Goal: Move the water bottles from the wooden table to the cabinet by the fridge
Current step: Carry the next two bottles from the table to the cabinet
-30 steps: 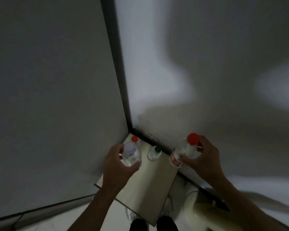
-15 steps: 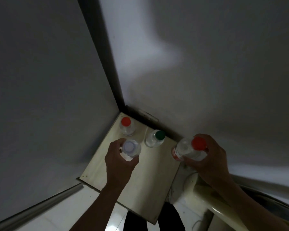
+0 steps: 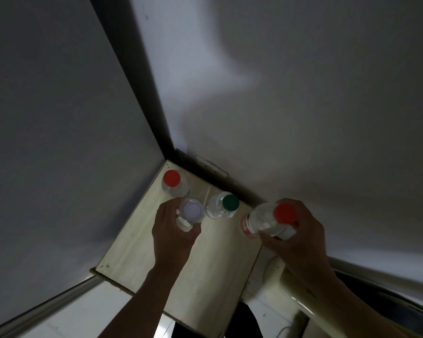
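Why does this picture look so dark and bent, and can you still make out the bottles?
Head view: dim light, with big soft shadows on the wall. The wide lens bows the straight edges. The red cap and green cap on the cabinet top read clearly. The clear bottles in the left hand and right hand look hazy.

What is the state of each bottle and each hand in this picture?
Red-capped bottle at the back: upright on the cabinet top, capped, free.
Green-capped bottle: upright, capped, free.
White-capped bottle: upright, held by left hand.
Red-capped bottle at right: tilted, held by right hand.
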`<state>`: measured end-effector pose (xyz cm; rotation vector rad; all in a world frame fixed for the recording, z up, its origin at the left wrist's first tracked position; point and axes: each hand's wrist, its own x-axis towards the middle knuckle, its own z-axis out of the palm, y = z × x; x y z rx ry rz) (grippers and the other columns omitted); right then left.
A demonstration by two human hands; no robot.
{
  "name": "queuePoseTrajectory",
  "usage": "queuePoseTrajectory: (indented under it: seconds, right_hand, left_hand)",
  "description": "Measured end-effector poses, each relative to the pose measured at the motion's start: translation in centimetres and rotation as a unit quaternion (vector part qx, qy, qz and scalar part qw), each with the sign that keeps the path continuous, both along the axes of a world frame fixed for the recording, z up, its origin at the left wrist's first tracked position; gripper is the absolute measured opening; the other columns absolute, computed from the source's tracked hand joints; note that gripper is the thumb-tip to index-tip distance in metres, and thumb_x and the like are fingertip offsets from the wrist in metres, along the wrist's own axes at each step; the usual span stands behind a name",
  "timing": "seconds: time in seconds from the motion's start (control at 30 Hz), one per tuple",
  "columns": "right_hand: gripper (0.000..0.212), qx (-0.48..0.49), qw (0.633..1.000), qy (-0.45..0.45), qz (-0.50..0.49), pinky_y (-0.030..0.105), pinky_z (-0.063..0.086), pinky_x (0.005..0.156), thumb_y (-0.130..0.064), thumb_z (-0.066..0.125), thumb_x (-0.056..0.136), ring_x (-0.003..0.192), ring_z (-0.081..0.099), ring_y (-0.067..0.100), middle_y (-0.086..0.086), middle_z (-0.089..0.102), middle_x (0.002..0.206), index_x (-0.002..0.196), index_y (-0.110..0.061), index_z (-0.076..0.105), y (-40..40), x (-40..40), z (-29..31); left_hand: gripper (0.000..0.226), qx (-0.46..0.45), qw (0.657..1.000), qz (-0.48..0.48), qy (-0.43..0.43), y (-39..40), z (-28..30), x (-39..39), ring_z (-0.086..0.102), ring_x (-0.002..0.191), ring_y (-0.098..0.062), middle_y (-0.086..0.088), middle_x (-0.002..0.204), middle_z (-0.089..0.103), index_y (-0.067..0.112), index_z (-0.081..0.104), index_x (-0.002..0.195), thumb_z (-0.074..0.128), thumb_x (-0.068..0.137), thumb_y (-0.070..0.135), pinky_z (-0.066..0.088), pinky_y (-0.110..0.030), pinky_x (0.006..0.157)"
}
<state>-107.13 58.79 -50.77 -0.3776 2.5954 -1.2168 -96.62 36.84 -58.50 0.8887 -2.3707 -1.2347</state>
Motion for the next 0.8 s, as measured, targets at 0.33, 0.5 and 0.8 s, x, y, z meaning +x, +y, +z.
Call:
queuePoseTrajectory:
  seconds: [0.33, 0.5, 0.8]
  right_hand:
    - [0.062, -0.017, 1.0, -0.009, -0.021, 0.004, 0.048, 0.078, -0.007, 0.091, 0.057, 0.098, 0.06, -0.002, -0.007, 0.065, 0.103, 0.11, -0.014, 0.06, 0.4, 0.4, -0.2]
    - [0.06, -0.024, 0.999, -0.017, -0.036, 0.004, 0.047, 0.075, -0.007, 0.091, 0.058, 0.096, 0.06, -0.006, -0.011, 0.065, 0.103, 0.109, -0.017, 0.06, 0.8, 0.6, -0.8]
    - [0.061, -0.012, 0.999, -0.028, -0.035, 0.012, 0.051, 0.073, -0.011, 0.088, 0.063, 0.095, 0.06, -0.004, -0.015, 0.062, 0.102, 0.109, -0.032, 0.055, -0.1, 0.9, -3.4]
  left_hand:
    - [0.064, 0.051, 0.998, 0.02, -0.028, -0.5, 0.2, 1.3, 0.06, 0.099, -0.007, 0.005, 0.116, 0.06, 0.022, 0.056, 0.118, 0.091, 0.064, 0.016, 0.047, -0.015, 0.083]
    - [0.077, 0.029, 0.99, -0.041, -0.134, -1.1, -0.2, 3.0, 0.06, 0.101, -0.015, 0.001, 0.119, 0.061, 0.017, 0.051, 0.13, 0.091, 0.064, 0.023, 0.056, -0.038, 0.085]
    - [0.07, 0.017, 0.983, -0.054, -0.172, -1.6, 0.4, 4.8, 0.06, 0.098, -0.013, 0.005, 0.117, 0.059, 0.015, 0.052, 0.129, 0.087, 0.069, 0.02, 0.056, -0.04, 0.085]
